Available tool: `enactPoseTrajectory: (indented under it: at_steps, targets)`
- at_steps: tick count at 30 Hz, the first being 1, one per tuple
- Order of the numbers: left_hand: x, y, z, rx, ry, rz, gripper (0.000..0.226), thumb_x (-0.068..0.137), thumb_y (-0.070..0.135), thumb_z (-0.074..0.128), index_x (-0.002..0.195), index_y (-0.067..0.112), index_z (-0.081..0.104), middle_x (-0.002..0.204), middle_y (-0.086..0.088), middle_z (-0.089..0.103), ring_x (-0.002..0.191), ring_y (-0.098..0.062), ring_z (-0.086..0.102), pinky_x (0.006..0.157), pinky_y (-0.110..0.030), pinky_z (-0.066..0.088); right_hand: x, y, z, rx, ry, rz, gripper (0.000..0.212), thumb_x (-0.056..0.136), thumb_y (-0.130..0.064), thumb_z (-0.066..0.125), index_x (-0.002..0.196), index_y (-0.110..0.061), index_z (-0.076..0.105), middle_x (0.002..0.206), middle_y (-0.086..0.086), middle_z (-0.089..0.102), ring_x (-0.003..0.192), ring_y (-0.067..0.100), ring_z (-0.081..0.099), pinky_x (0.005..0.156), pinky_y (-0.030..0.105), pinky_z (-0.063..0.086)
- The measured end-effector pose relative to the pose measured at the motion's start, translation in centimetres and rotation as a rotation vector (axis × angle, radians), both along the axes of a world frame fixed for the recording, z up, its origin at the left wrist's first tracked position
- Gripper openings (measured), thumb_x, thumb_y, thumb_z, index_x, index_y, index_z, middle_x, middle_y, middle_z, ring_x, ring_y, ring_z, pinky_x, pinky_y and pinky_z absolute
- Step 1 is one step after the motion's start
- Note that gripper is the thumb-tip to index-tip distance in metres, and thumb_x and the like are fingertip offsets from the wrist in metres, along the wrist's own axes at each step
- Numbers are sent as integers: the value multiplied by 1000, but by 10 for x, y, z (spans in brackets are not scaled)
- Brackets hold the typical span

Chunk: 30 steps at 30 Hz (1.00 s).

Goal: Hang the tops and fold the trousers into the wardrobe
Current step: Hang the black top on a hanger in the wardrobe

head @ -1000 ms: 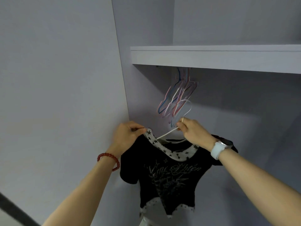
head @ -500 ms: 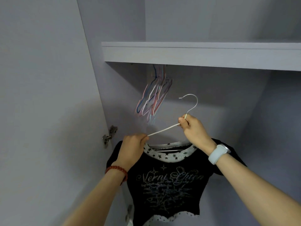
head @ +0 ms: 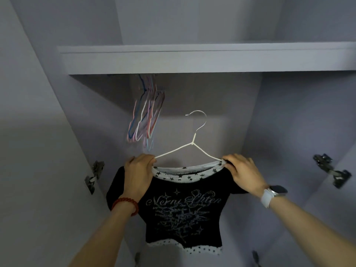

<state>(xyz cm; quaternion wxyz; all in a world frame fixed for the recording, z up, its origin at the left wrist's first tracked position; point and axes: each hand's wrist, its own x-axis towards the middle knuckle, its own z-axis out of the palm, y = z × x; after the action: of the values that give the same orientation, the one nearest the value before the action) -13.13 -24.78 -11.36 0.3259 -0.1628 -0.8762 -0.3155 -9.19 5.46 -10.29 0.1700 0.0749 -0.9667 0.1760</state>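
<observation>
A grey wardrobe [head: 289, 122] is seen open, its walls spread out beyond both hands. A shelf [head: 192, 58] is set well above the hands, running across the whole width. A black top [head: 183, 212] with white star-print trim at collar and hem is held up between the two hands and is draped below them, front print facing the camera. It is not yet hung; the rail itself is hidden by the shelf.

The left hand [head: 137, 176] is closed over the top's left shoulder where the hanger arm ends. The right hand [head: 244, 172] is pinched on the collar edge at the right shoulder, fingers curled round fabric and wire.

A bunch of coloured hangers [head: 146, 118] is seen hanging under the shelf, above the left hand and slightly to its right. A white wire hanger [head: 192, 143] is threaded into the collar, its arms sloping up from each hand to a hook that is raised above and between them, free of any rail.

Door hinges [head: 331, 170] are mounted outward of the right hand and outward of the left. A white watch [head: 271, 193] is worn on the right wrist, a red bead bracelet [head: 126, 204] on the left.
</observation>
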Motion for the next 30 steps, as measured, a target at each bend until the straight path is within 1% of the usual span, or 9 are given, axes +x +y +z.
enactPoseTrajectory:
  at_steps: [2, 6, 10, 15, 19, 21, 23, 27, 30]
  targets:
    - [-3, 4, 0, -39, -5, 3, 32, 84, 18, 38, 72, 10, 67, 71, -2, 67, 65, -16, 58, 77, -52, 50, 5, 8, -5, -8, 0, -26, 25, 95, -16, 48, 117, -12, 58, 112, 5, 61, 111, 29, 54, 84, 34, 29]
    - [-8, 1, -1, -50, -54, 4, 35, 81, 16, 32, 74, 10, 65, 75, -4, 68, 69, -24, 64, 84, -53, 44, 16, 38, -16, -51, -234, -184, 38, 96, -18, 46, 133, -10, 45, 130, 10, 53, 123, 31, 47, 98, 38, 35]
    - [-14, 12, 0, 15, -96, -73, 29, 79, 5, 40, 78, 4, 69, 79, -10, 68, 72, -28, 63, 79, -51, 48, 31, 58, -21, -73, -205, -409, 28, 96, -23, 46, 111, -1, 56, 98, 25, 66, 94, 44, 59, 75, 45, 46]
    - [-22, 15, -8, 122, -114, -90, 23, 82, -4, 45, 81, -3, 68, 82, -16, 67, 74, -32, 62, 71, -31, 44, 58, 73, -23, -184, 58, -572, 25, 95, -15, 48, 101, 6, 61, 84, 29, 66, 80, 48, 61, 66, 43, 44]
    - [-21, 29, -12, 130, -142, -138, 24, 83, 2, 46, 81, -1, 70, 84, -15, 68, 77, -32, 63, 76, -41, 49, 71, 74, -24, -63, -315, -681, 24, 92, -14, 46, 111, -8, 57, 112, 20, 62, 105, 40, 57, 81, 39, 44]
    - [-21, 39, -13, 86, -145, -173, 27, 81, 8, 44, 81, 1, 70, 83, -14, 68, 75, -32, 64, 78, -50, 49, 73, 71, -21, -64, -328, -638, 47, 87, -12, 48, 133, -17, 46, 133, 12, 50, 121, 34, 47, 96, 40, 41]
    - [-23, 47, -12, 49, -163, -202, 27, 82, 9, 44, 80, 2, 70, 81, -12, 67, 72, -31, 64, 80, -53, 48, 73, 67, -14, -72, -164, -495, 58, 87, -12, 51, 142, -18, 35, 140, 8, 42, 129, 30, 40, 102, 41, 35]
    - [-30, 70, -7, -27, -176, -219, 23, 88, 8, 49, 80, 3, 70, 80, -12, 67, 72, -33, 63, 98, -59, 34, 76, 66, -11, 196, -172, -293, 37, 97, -26, 43, 133, -20, 48, 123, 4, 53, 116, 26, 51, 91, 34, 39]
    - [-35, 96, 6, -75, -265, -218, 18, 92, 7, 53, 91, 5, 71, 95, -11, 66, 91, -33, 60, 112, -52, 14, 88, 78, -10, 137, -219, -292, 28, 98, -23, 39, 118, -11, 54, 114, 7, 57, 106, 28, 56, 84, 34, 42]
